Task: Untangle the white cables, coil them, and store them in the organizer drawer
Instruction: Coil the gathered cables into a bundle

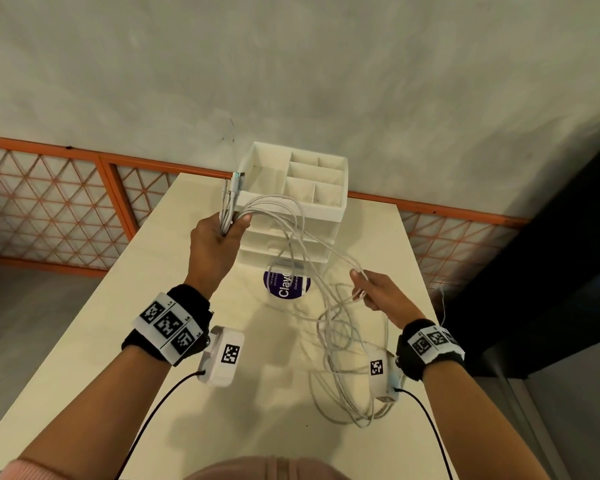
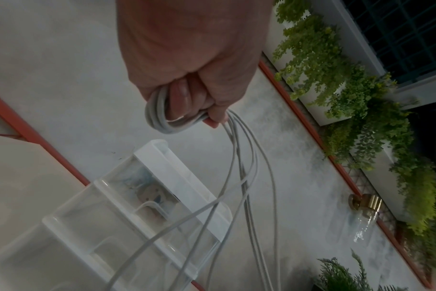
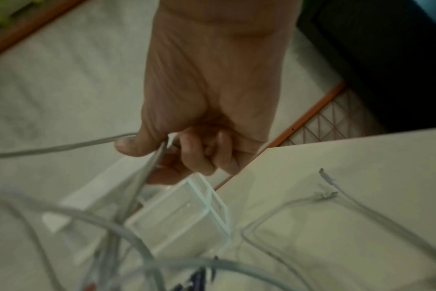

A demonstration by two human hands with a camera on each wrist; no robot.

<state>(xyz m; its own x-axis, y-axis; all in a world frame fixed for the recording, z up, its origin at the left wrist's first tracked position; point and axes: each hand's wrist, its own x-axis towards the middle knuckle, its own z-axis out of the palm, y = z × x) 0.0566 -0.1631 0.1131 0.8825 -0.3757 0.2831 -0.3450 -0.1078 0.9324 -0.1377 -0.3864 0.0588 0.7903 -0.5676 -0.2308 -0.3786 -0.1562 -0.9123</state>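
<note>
My left hand (image 1: pixel 222 230) is raised in front of the white organizer (image 1: pixel 326 206) and grips a bundle of white cables (image 1: pixel 274 206), with their plug ends (image 1: pixel 234 183) sticking up past my fist. In the left wrist view the same cables (image 2: pixel 162 114) wrap around my fingers (image 2: pixel 179 98). The strands arc over to my right hand (image 1: pixel 368 289), which pinches a few of them (image 3: pixel 152 163) between thumb and fingers. Below it a loose tangle (image 1: pixel 347 368) hangs down onto the table (image 1: pixel 222 427). The organizer's drawers (image 1: pixel 284 242) look closed.
A round purple sticker (image 1: pixel 286 289) lies on the table in front of the organizer. Loose cable ends (image 3: pixel 326 189) rest on the table to the right. An orange lattice fence (image 1: pixel 49 202) runs behind the table and a dark cabinet (image 1: pixel 551 271) stands at the right.
</note>
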